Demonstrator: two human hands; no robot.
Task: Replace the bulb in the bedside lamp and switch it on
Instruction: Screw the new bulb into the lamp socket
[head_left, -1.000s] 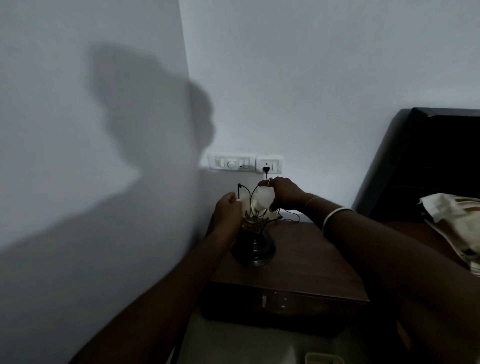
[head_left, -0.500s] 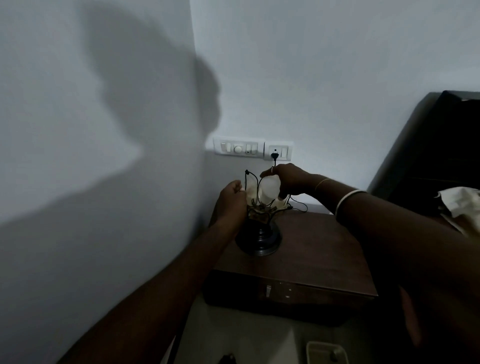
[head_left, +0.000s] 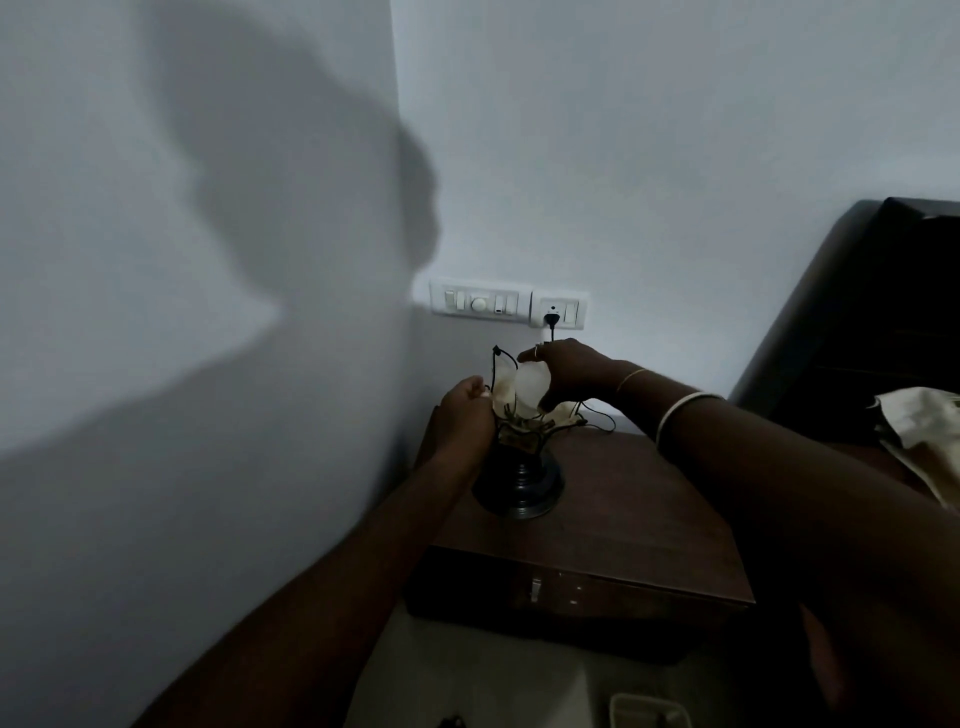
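A small bedside lamp (head_left: 519, 483) with a dark round base and a petal-shaped wire shade stands on a brown nightstand (head_left: 613, 525) in the room's corner. A white bulb (head_left: 531, 384) sits in the top of the lamp, unlit. My right hand (head_left: 571, 371) curls over the bulb from the right and grips it. My left hand (head_left: 465, 415) holds the lamp's shade and neck from the left. The lamp's black cord runs up to a plug in the wall socket (head_left: 558, 310).
A white switch panel (head_left: 480, 302) is on the wall just left of the socket. A dark headboard (head_left: 852, 332) and a pale cloth (head_left: 919, 431) are at the right. A small pale container (head_left: 649, 712) sits on the floor below the nightstand.
The view has shifted slightly. My right hand has stayed closed around the bulb and my left on the lamp; the bulb sits a little lower in the shade.
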